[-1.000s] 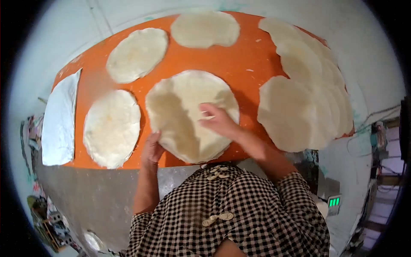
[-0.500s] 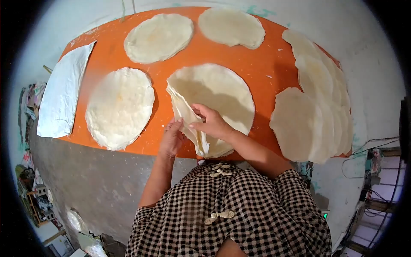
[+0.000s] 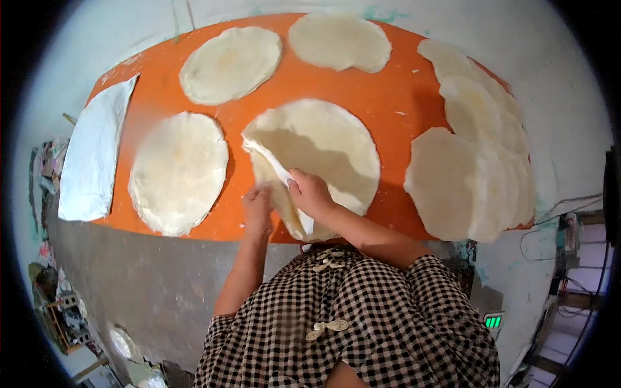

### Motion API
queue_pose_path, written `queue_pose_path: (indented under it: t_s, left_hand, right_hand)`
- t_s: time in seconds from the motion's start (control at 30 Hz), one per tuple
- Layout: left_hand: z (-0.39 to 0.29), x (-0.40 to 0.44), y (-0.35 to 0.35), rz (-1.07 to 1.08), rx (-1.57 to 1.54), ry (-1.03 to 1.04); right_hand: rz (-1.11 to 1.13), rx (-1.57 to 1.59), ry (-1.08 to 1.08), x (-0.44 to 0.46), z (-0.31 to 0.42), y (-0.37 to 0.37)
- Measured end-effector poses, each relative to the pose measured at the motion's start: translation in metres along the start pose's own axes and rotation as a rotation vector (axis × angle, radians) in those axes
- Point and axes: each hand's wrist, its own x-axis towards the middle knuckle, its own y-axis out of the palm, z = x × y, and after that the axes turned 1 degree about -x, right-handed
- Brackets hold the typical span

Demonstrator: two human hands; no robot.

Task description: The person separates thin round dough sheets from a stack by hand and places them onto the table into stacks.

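Note:
In the middle of the head view lies a stack of thin round flatbreads [image 3: 336, 142], pale and floury. Its near-left edge is lifted and peeled back in a loose flap [image 3: 279, 202]. My right hand [image 3: 312, 194] is closed around the raised white edge, thumb on top. At the flap's left side, my left hand [image 3: 257, 210] has its fingers curled in on the sheet's border; motion blurs them, and the fingertips are partly hidden. How many layers each hand holds cannot be made out.
The stack lies on an orange table [image 3: 394, 97]. More round flatbreads [image 3: 180, 173] lie left, behind and in an overlapping row [image 3: 446, 184] at right. A folded white cloth-like sheet [image 3: 97, 152] covers the left end. Concrete floor [image 3: 149, 271] shows below the near edge.
My left hand has drawn away from my right, and the lifted layers are spread wider between them. My right hand has closed more tightly on the edge. The view has shifted slightly.

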Motion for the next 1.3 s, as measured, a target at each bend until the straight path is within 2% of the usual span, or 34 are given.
queue_pose_path:
  t_s: [0.07, 0.1, 0.17, 0.2, 0.23, 0.27, 0.3, 0.37, 0.4, 0.43, 0.47, 0.53, 0.63, 0.7, 0.77, 0.8, 0.87, 0.93, 1.03, 1.13, 1.17, 1.23, 1.27, 1.3]
  left_hand:
    - [0.010, 0.006, -0.024, 0.014, -0.038, 0.078]
    - [0.015, 0.017, -0.046, 0.096, 0.129, 0.117]
    - [0.021, 0.032, -0.062, 0.061, -0.114, -0.110]
    - [0.020, 0.033, -0.059, -0.074, -0.251, -0.217]
    - [0.024, 0.032, -0.063, -0.126, -0.275, -0.215]
    - [0.036, 0.038, -0.074, -0.142, -0.240, -0.195]
    - [0.048, 0.047, -0.086, -0.156, -0.210, -0.171]
    - [0.049, 0.048, -0.096, -0.157, -0.158, -0.160]
    - [0.050, 0.048, -0.098, -0.161, -0.130, -0.153]
    - [0.050, 0.048, -0.104, -0.138, -0.152, -0.148]
    - [0.049, 0.047, -0.108, -0.114, -0.172, -0.143]
    - [0.041, 0.040, -0.110, -0.060, -0.212, -0.134]
    - [0.026, 0.031, -0.102, -0.064, -0.210, -0.191]
    - [0.034, 0.039, -0.109, -0.095, -0.192, -0.208]
    - [0.031, 0.036, -0.109, -0.125, -0.199, -0.215]
    - [0.031, 0.036, -0.108, -0.120, -0.206, -0.212]
    - [0.029, 0.032, -0.101, -0.117, -0.215, -0.207]
    - [0.029, 0.031, -0.106, -0.087, -0.244, -0.223]
    - [0.021, 0.026, -0.107, 0.065, -0.273, -0.229]
    - [-0.019, -0.001, -0.066, 0.233, -0.305, -0.162]
    - [-0.030, -0.010, -0.052, 0.265, -0.323, -0.121]
    - [-0.033, -0.006, -0.054, 0.302, -0.347, -0.177]
    - [-0.029, -0.003, -0.059, 0.315, -0.350, -0.151]
    - [-0.024, 0.001, -0.061, 0.333, -0.352, -0.124]
  right_hand:
    - [-0.014, 0.232, 0.085, 0.018, -0.043, -0.005]
    - [-0.027, 0.343, 0.125, 0.027, -0.062, -0.019]
    - [-0.065, 0.329, 0.339, 0.043, -0.066, -0.086]
    - [-0.107, 0.246, 0.242, 0.053, -0.076, -0.119]
    - [-0.167, 0.163, 0.073, 0.072, -0.100, -0.147]
    - [-0.223, -0.103, 0.037, 0.081, -0.091, -0.191]
    - [-0.226, -0.252, 0.128, 0.084, -0.070, -0.231]
    - [-0.404, -0.558, -0.285, 0.115, -0.100, -0.308]
    - [-0.453, -0.506, -0.197, 0.105, -0.041, -0.331]
    - [-0.631, -0.666, -0.039, 0.102, -0.016, -0.349]
    - [-0.753, -0.687, -0.243, 0.101, -0.005, -0.370]
    - [-0.754, -0.756, -0.230, 0.081, 0.032, -0.391]
    - [-0.741, -0.841, -0.170, 0.050, 0.028, -0.394]
    - [-0.705, -0.970, -0.167, 0.033, -0.039, -0.397]
    - [-0.714, -0.908, -0.056, 0.009, -0.091, -0.359]
    - [-0.681, -0.944, 0.057, -0.004, -0.139, -0.343]
    - [-0.408, -0.903, 0.270, -0.034, -0.208, -0.313]
    - [-0.240, -0.870, 0.372, -0.069, -0.258, -0.269]
    - [-0.150, -0.962, 0.414, -0.063, -0.207, -0.242]
    - [-0.194, -0.655, 0.101, -0.031, -0.170, -0.218]
    - [-0.245, -0.460, 0.076, -0.023, -0.139, -0.200]
    - [-0.256, -0.063, 0.014, 0.000, -0.104, -0.140]
    - [-0.065, 0.182, 0.081, 0.007, -0.082, -0.107]
    - [0.052, 0.334, 0.046, 0.011, -0.062, -0.071]
